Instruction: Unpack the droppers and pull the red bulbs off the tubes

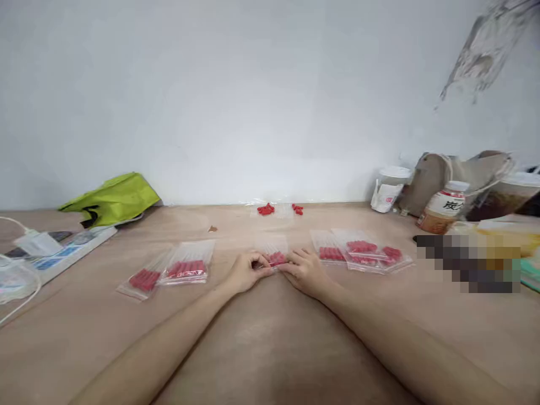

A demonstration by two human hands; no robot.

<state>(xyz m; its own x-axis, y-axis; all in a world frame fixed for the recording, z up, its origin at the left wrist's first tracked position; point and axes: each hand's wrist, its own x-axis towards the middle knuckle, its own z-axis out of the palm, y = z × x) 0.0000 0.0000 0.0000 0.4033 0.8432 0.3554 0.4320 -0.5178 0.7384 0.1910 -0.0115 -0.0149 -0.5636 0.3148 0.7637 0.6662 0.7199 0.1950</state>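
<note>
A small clear plastic bag [275,250] with red pieces in its lower end lies on the brown table [270,343] between my hands. My left hand [246,271] pinches the bag's lower left edge with curled fingers. My right hand [304,271] presses on its lower right edge, fingers bent. Two filled bags [188,265] lie to the left, and several filled bags [363,252] lie to the right. Loose red pieces [266,209] sit on clear plastic near the wall.
A green bag [113,198] and a white power strip [71,247] with cables are at the left. At the right stand a white cup [390,188], a labelled bottle [442,208], a lidded drink cup [506,194] and a blurred-out patch. The wall runs behind.
</note>
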